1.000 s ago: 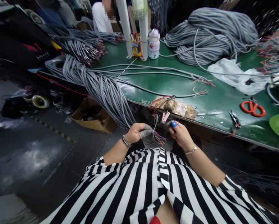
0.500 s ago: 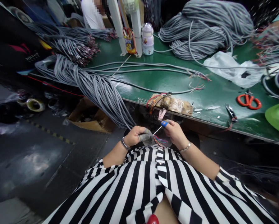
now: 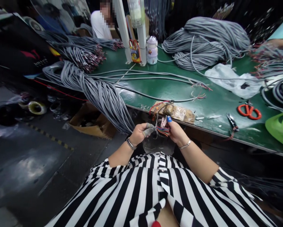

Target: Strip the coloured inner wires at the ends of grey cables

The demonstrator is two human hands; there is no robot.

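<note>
My left hand (image 3: 139,133), with grey covers on thumb and finger, is closed around the end of a grey cable. Thin coloured wires (image 3: 162,130) fan out of that end toward the right. My right hand (image 3: 178,134), blue tape wrapped on its thumb, has its fingers closed at the tips of these wires; its grip is partly hidden. Just behind the right thumb is a pink clip (image 3: 163,121), at the table's near edge. A pale strand stands up near the cable end. Both hands are in front of my striped shirt, below the tabletop edge.
On the green table (image 3: 141,90) lie a taped block (image 3: 179,113), cutting pliers (image 3: 232,122), orange-handled scissors (image 3: 249,112), a plastic bag (image 3: 233,80) and a green basket (image 3: 280,129). A grey cable bundle (image 3: 103,94) hangs over the edge at left. A bottle (image 3: 152,50) stands behind.
My right hand has come closer to the left, from pulling a pale strand to the coloured wire tips. Both hands are slightly higher against the shirt. The view has shifted slightly.
</note>
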